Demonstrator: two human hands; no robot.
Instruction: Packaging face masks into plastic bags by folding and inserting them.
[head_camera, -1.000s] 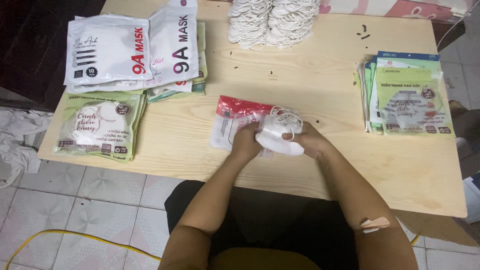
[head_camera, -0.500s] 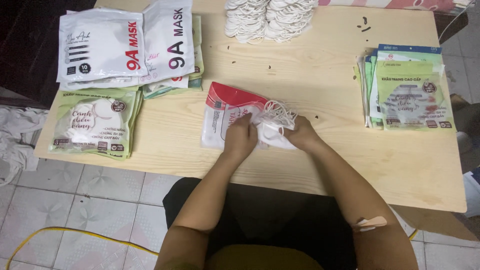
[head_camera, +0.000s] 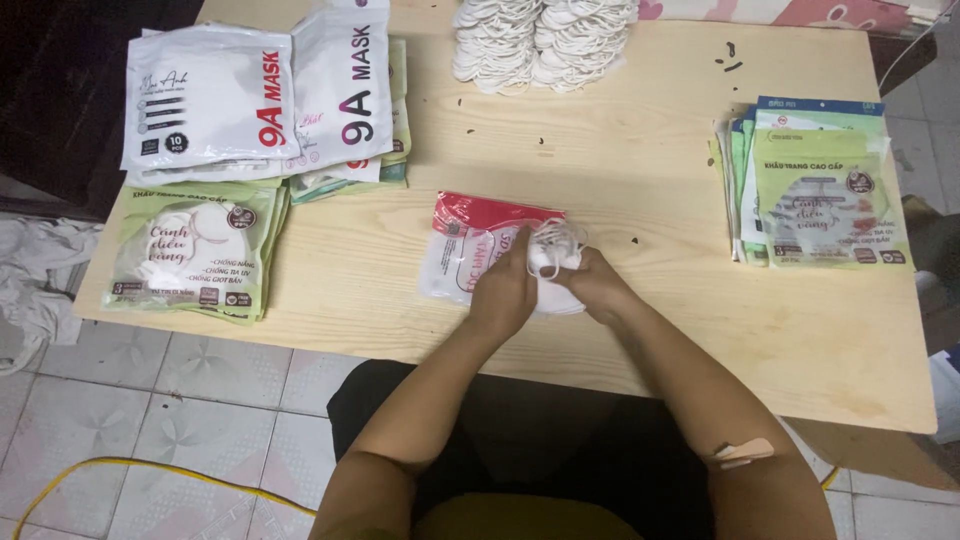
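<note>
left hand (head_camera: 503, 290): lies on the pouch, fingers pressing it flat to the tabletop; cannot tell whether they pinch its edge.
right hand (head_camera: 592, 284): fingers closed on the masks, at the pouch mouth.
masks (head_camera: 556, 252): small white stack, ear loops bunched on top, partly over the pouch, touching both hands.
pouch (head_camera: 462, 250): clear with red top band, mid tabletop, just in front of the person, lying flat.
step: looks like the masks going into the pouch; stack not yet inside, as far as I can judge.
next move needs: mouth held open with the left, stack slid in level with the right, loops tucked so they don't snag.
tabletop (head_camera: 660, 150): pale wood.
green packs (head_camera: 190, 250): near left edge.
flat packs (head_camera: 815, 185): pile at right, well apart.
white packs (head_camera: 260, 95): far left.
loose masks (head_camera: 545, 40): tall stacks at far edge.
</note>
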